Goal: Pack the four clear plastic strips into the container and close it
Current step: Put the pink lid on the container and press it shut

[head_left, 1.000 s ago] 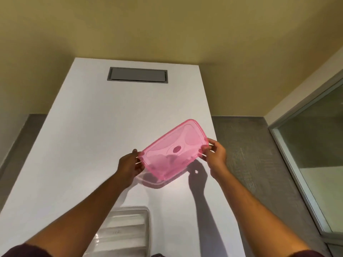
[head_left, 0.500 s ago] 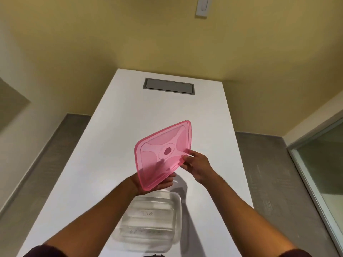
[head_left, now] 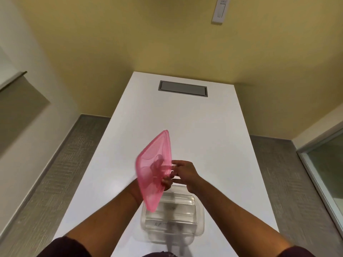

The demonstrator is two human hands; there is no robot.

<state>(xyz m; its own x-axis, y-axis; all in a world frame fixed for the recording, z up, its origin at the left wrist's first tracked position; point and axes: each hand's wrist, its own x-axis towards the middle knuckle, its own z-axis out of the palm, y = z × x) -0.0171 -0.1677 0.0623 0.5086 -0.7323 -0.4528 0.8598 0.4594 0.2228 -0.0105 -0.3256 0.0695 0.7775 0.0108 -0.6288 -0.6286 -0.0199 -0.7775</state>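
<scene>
Pink lid point(head_left: 155, 169) held up on edge, ready for closing.
Left hand point(head_left: 166, 181) grips it from behind, right hand point(head_left: 184, 172) pinches its rim; the container point(head_left: 173, 217) below on the tabletop point(head_left: 204, 145) holds clear strips point(head_left: 172, 208).

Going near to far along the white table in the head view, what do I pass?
Clear container holding strips → pink lid held up in both hands → bare table → grey recessed panel → yellow wall with a switch.
</scene>
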